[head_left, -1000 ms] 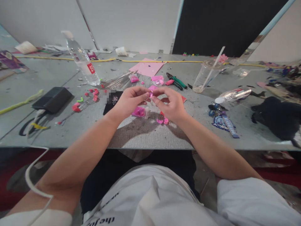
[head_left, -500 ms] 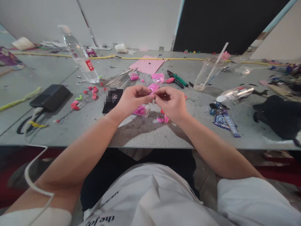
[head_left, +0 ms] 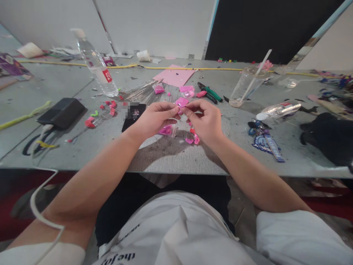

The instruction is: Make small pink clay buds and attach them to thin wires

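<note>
Head view: left hand (head_left: 154,119) and right hand (head_left: 205,121) pinch one small pink piece (head_left: 178,109) between fingertips; steadying wrists against the tabletop (head_left: 171,158) should help.

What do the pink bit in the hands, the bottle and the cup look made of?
Pink bit, pinched by left hand and right hand: matte, maybe foam or clay; too small to tell. Bottle: clear glossy plastic, see-through. Cup: thin clear plastic, straw shows through the wall.

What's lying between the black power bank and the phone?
Small red pieces and one green piece lie scattered there, in the head view.
</note>
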The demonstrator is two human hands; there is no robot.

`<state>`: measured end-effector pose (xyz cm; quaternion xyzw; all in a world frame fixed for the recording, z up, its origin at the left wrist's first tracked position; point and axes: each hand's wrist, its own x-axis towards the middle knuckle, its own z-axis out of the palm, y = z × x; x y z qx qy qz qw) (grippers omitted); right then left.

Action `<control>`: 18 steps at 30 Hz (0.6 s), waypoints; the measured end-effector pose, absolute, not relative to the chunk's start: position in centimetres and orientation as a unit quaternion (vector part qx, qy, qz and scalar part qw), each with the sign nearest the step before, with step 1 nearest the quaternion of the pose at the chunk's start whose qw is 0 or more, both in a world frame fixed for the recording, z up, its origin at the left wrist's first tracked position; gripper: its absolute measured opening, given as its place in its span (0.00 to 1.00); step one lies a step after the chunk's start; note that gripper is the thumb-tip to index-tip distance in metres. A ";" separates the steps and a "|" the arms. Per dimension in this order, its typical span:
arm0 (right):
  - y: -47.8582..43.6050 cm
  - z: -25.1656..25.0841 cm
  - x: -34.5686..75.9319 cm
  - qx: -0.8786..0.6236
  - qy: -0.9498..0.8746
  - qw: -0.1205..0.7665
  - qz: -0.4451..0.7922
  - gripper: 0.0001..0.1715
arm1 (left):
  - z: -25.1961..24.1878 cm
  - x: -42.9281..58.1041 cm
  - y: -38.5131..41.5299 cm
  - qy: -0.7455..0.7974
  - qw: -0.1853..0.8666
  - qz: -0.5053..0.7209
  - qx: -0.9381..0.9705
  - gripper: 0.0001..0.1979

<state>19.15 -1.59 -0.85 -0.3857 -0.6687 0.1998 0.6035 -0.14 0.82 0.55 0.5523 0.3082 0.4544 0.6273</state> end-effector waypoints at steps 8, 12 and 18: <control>-1.8 -1.0 18.9 -0.363 -0.694 0.574 0.240 0.11 | 0.1 0.0 1.3 0.341 0.614 0.487 0.520 0.15; -1.2 -1.1 19.3 -0.380 -0.715 0.546 0.215 0.07 | 0.3 -0.2 1.2 0.339 0.606 0.484 0.532 0.14; -0.9 -0.8 19.8 -0.377 -0.781 0.491 0.081 0.11 | 0.3 -0.1 0.6 0.328 0.538 0.488 0.604 0.17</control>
